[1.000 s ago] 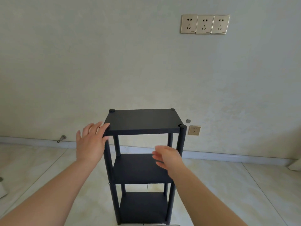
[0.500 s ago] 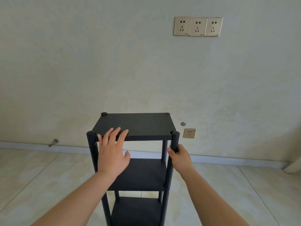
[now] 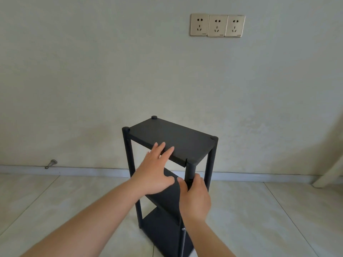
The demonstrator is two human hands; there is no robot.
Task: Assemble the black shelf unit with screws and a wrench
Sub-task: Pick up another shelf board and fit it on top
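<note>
- Black and matte, the three-tier shelf unit (image 3: 172, 145) stands upright on the tiled floor (image 3: 259, 210) near the wall, turned so one corner points toward the person; its long axis runs vertically, along the posts.
- Left of centre, the left hand (image 3: 155, 173) lies flat with fingers straight and spread, fingertips pressing on the near edge of the top board (image 3: 185, 140); it carries nothing.
- Just right of it, the near corner post (image 3: 190, 170) rises upright and meets the top board at a notched corner.
- Lower on that post, the right hand (image 3: 194, 197) has a closed grip, fingers and thumb curled round the tube below the top board.
- From this grip the joint lies straight up the post, so the right hand is nearer to it; any twist or seating of the post would, by my reading, run about that vertical axis while the left hand steadies the board.
- No wrench or loose screws can be seen.
</note>
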